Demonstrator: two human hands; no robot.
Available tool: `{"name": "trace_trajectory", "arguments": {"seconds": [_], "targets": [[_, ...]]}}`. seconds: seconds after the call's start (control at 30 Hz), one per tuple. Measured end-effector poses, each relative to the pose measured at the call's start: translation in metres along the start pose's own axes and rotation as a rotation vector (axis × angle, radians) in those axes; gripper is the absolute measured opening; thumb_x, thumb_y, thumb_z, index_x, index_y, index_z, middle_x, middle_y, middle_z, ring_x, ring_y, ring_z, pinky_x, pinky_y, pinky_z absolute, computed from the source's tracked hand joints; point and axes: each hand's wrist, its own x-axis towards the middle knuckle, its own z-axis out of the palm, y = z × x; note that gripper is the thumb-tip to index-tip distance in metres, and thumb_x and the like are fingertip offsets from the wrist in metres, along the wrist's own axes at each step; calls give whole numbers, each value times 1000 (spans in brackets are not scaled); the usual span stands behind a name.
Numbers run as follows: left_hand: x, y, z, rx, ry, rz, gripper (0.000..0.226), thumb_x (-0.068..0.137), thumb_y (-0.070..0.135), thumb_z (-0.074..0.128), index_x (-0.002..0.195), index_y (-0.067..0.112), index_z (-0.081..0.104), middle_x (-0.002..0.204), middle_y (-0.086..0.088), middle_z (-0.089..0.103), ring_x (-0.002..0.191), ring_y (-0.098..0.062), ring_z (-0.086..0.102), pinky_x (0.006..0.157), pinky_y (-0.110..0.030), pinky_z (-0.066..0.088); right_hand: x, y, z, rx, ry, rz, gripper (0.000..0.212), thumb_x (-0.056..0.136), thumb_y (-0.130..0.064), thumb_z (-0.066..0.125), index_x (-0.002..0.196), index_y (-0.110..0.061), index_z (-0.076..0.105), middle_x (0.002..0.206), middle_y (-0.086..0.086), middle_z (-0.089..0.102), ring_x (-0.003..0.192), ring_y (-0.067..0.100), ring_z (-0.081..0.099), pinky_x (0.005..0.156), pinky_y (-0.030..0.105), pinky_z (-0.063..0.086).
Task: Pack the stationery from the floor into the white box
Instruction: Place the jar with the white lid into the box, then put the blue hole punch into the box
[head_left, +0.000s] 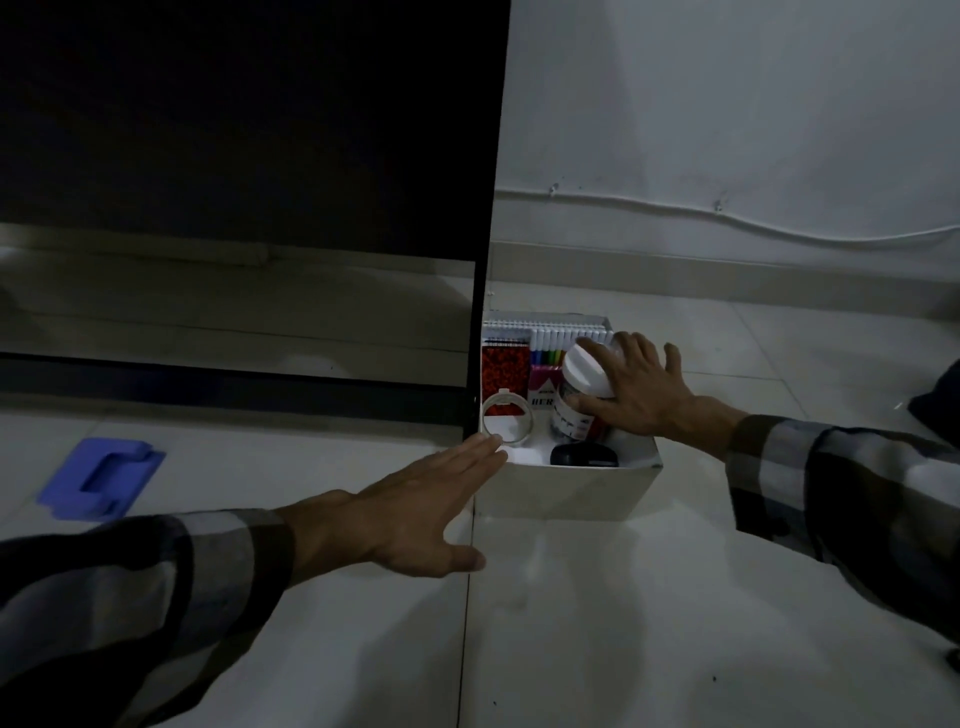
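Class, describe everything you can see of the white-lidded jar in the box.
The jar has a broad white lid and a clear body with a printed label and dark contents that cannot be made out. It looks like plastic. It leans with its lid toward the camera's left inside the white box, in front of the markers and above a black object. The right hand grips its side; the left hand is flat by the box's near corner.

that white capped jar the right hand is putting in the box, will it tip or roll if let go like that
The jar leans tilted in the white box, so it would probably topple against the marker pack if released. Its round body looks apt to roll once flat. The right hand wraps it easily, so it is likely light, with a smooth, perhaps slippery side.
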Motion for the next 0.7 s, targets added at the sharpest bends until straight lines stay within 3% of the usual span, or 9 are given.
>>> {"name": "trace_trajectory", "arguments": {"seconds": [0.13, 0.33, 0.53, 0.7], "targets": [[-15, -9, 0, -16, 88, -36, 106, 92, 61, 60, 161, 27, -13, 168, 13, -19, 152, 0, -17, 124, -23, -2, -26, -20, -18, 93, 91, -8, 83, 88, -77, 36, 157, -33, 24, 160, 16, 30, 150, 33, 24, 118, 62, 16], [-51, -24, 13, -6, 210, -148, 102, 94, 67, 50, 160, 28, -17, 166, 13, -22, 152, -1, -17, 122, -21, -4, -81, -71, -32, 209, 260, -304, 66, 93, -64, 43, 148, -27, 39, 149, 10, 42, 141, 30, 37, 110, 59, 33], [-90, -32, 41, -21, 286, -240, 93, 95, 75, 31, 159, 29, -18, 164, 17, -21, 150, 2, -18, 120, -18, -7, -111, -125, -23, 229, 132, -550, 70, 95, -65, 48, 154, -32, 31, 160, 8, 28, 151, 27, 23, 120, 54, 19], [-118, -37, 61, -45, 320, -317, 89, 95, 76, 22, 161, 26, -12, 167, 13, -11, 155, -3, -8, 123, -22, -2, -106, -166, -23, 201, 86, -695, 72, 96, -63, 49, 157, -32, 27, 159, 11, 28, 152, 28, 20, 119, 49, 22]]}}
